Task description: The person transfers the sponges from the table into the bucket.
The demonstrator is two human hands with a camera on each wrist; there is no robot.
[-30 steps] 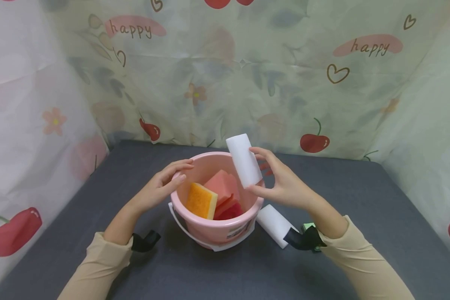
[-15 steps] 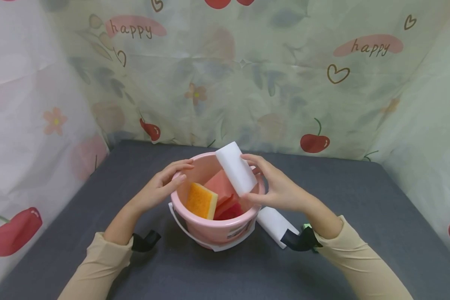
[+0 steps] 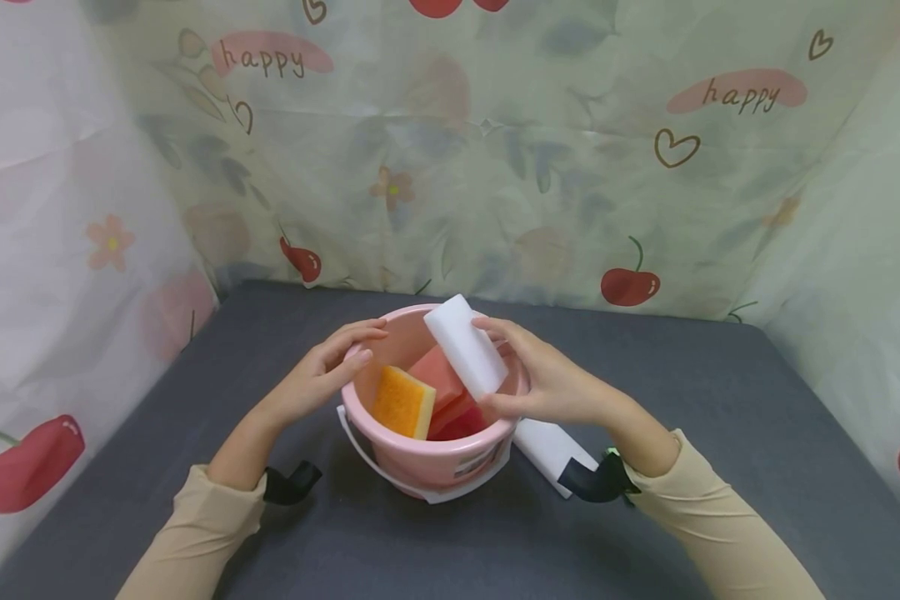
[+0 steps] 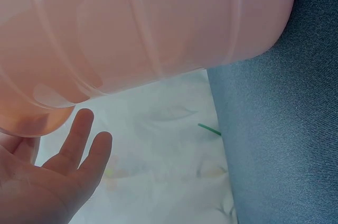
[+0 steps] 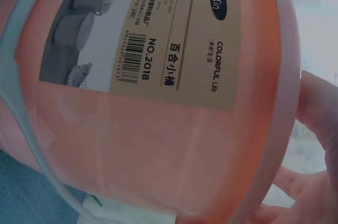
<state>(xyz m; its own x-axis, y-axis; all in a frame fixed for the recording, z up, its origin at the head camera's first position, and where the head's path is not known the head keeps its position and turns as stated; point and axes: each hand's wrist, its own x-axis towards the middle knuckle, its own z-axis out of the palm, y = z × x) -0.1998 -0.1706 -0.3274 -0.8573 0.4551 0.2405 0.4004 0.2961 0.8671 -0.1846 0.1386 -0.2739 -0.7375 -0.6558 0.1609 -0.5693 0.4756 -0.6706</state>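
Observation:
A pink bucket [image 3: 435,450] stands upright on the table, with an orange-and-cream sponge [image 3: 403,402] and salmon-pink and red sponge pieces [image 3: 437,377] inside. My left hand [image 3: 318,375] rests on the bucket's left rim, with fingertips and thumb tip over the inner side. In the left wrist view, two of its fingers [image 4: 79,139] extend below the rim. My right hand [image 3: 555,379] holds a white sponge block [image 3: 465,346] between thumb and fingers, tilted over the bucket's right side. The right wrist view has the bucket's label [image 5: 158,39] in front, and the block is hidden there.
A second white block [image 3: 551,450] lies on the dark table [image 3: 330,542], right of the bucket and partly behind the right wrist's black strap [image 3: 596,481]. A small green item [image 3: 612,452] shows there, mostly hidden. Patterned cloth [image 3: 487,167] encloses the back and sides.
The right hand has brought the white sponge block left and down, further over the bucket's opening. The left hand and the bucket have stayed in place.

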